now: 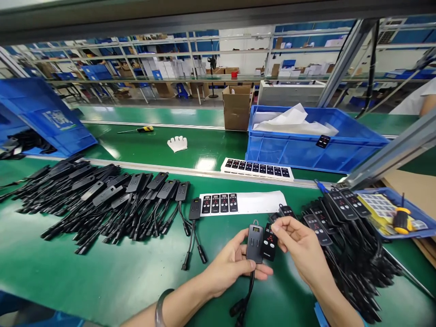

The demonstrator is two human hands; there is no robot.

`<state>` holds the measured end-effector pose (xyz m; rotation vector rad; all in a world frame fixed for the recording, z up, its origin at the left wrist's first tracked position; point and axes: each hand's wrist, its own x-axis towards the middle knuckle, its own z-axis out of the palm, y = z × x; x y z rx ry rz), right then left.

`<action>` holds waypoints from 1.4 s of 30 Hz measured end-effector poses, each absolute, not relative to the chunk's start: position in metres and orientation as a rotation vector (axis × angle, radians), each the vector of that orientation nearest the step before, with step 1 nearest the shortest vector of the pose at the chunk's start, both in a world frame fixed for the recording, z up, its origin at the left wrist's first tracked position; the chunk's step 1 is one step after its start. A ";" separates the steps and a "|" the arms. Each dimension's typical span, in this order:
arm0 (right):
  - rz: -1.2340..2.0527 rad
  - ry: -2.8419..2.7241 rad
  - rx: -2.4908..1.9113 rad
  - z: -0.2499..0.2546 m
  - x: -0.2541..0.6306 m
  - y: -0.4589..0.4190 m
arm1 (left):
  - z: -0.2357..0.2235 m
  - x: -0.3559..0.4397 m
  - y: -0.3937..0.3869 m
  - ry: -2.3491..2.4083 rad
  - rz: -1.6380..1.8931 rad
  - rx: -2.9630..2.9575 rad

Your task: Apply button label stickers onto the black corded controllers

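L hand [238, 261] grips a black controller [254, 245] btwn thumb, at its lower front, & fingers behind; display up top, cable [251, 284] hanging below. R hand [294, 238] pinches a black label [269, 244] by its upper end btwn thumb & fingertips, other fingers loosely curled. Label is right alongside the controller; can't tell if they touch. Bangle [159, 311] on L wrist.

Just beyond the hands: white strip [260, 203] w/ 4 labels at its L end, & a spare controller [194, 210] lying next to that end, leads toward the wearer. Big pile of controllers [102, 193] w/ leads to the L; labeled pile [352, 245] to the R, nr a blue tray [420, 233] w/ a yellow-&-black tool [402, 221].

Farther back: label sheet [257, 169] in front of blue bin [282, 145] w/ white paper [296, 117] inside & 1 label on its outer side; carton [236, 109] beside bin; glove [177, 144] & screwdriver [146, 129] on green bench [211, 156]. Tilted bin [44, 113] far L, black parts in it.
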<state>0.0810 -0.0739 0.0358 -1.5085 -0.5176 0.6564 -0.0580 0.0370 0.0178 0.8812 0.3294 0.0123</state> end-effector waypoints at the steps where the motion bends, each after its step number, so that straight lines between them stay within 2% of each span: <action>1: 0.662 -0.519 -1.514 0.035 0.080 -0.073 | 0.017 -0.058 0.037 0.324 0.009 0.879; 17: 0.764 -0.495 -1.472 0.039 0.077 -0.073 | 0.021 -0.059 0.036 0.267 -0.032 0.902; 33: 0.719 -0.565 -1.492 0.040 0.074 -0.078 | 0.020 -0.059 0.038 0.264 -0.029 0.808; 37: 0.457 -0.755 -1.475 0.042 0.070 -0.086 | 0.019 -0.059 0.040 0.272 -0.008 0.691; 42: -0.015 -1.416 -1.416 0.057 0.062 -0.102 | 0.019 -0.061 0.047 0.285 0.088 0.571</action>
